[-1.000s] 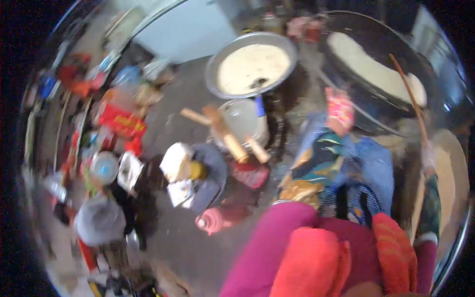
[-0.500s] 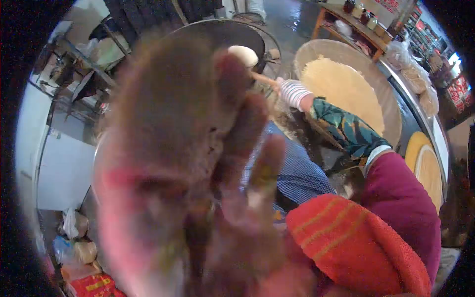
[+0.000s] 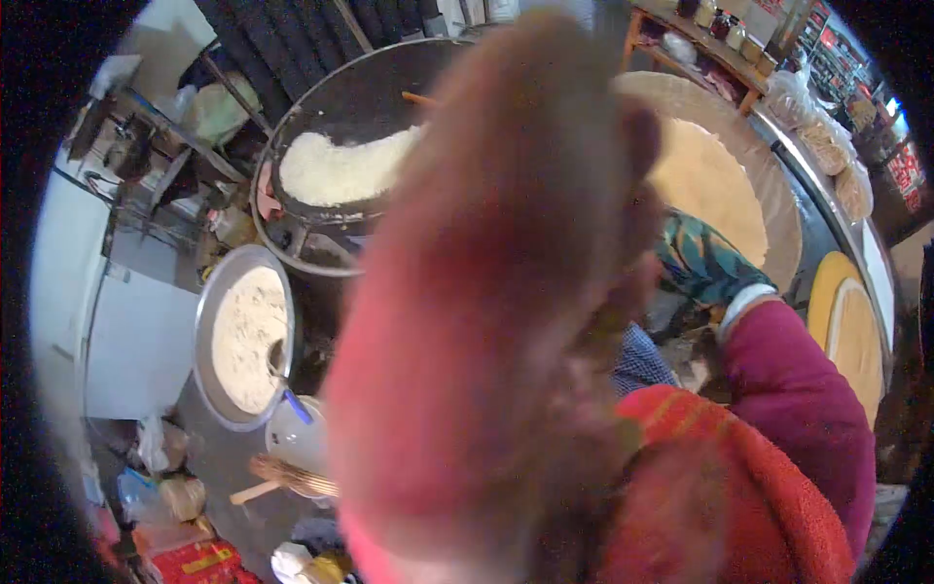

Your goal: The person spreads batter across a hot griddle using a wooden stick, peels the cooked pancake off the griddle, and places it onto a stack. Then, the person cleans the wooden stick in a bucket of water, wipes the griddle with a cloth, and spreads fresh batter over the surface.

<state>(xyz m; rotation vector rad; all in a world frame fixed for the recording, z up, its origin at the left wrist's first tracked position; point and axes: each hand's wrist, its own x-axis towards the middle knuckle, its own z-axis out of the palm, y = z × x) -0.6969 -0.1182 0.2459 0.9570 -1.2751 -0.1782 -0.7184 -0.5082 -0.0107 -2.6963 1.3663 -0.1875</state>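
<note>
My left hand point(image 3: 506, 253) is very close to the camera, smeared by motion, and covers the middle of the view. Its fingers cannot be made out well enough to tell if they hold anything. Behind it, my right arm in a green patterned oversleeve point(image 3: 715, 253) reaches forward; the right hand itself is hidden. A thin wooden stick point(image 3: 418, 99) pokes out over the dark round griddle point(image 3: 365, 83), its other end hidden. Pale, crumbly-edged batter point(image 3: 341, 170) lies in a curved band on the griddle. A red towel point(image 3: 769, 487) shows low on the right.
Left of centre stands a metal basin point(image 3: 201, 341) of pale mixture, with a blue-handled ladle point(image 3: 297, 407) in it. A brush point(image 3: 292, 477) lies below. Right of the griddle, a thin round pancake point(image 3: 715, 185) rests on a wide round tray point(image 3: 778, 204). Jars point(image 3: 735, 37) line a shelf behind.
My left hand has swung to the right across the view, uncovering the basin and the griddle's left side. It now hides my right hand, which earlier gripped a wooden stick.
</note>
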